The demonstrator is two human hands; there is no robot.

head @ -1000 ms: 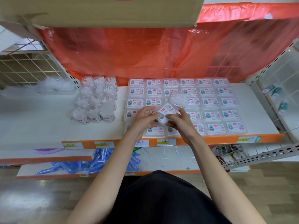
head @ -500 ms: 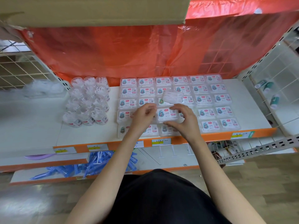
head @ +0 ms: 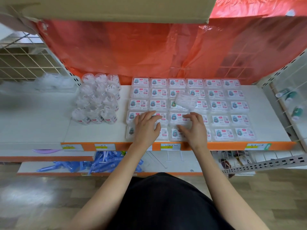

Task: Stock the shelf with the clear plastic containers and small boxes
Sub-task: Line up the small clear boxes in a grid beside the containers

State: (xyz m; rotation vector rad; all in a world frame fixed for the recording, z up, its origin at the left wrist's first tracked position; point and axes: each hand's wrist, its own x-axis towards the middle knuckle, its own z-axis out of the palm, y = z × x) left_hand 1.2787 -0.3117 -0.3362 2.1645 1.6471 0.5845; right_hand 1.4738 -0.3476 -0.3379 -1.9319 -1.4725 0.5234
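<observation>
Behind and above, across the whole bay: orange plastic sheet draped over wire backing, with a brown carton along the top edge. Below that, white shelf with an orange front strip and four visible price tags. Wood-look floor underneath, wire racks to either side. On the lower shelf, heap of blue packets.

On the right half of the white shelf, small boxes laid flat in a tight grid, six across and five deep, thirty in all, a few partly hidden under the hands. Clear plastic, rectangular, each topped by a white label with a cartoon figure and a red patch. Just left of the grid, round containers, clear, upright, three across and several deep, white pieces inside; exact count not readable. Across the third row, one loose clear packet.

Over the fourth row, left hand lying flat, fingers straight and spread wide, holding nothing. Beside it, right hand with fingers bent and apart, pinching loosely across one box of that row, thumb at the near edge, fingertips at the far edge.
</observation>
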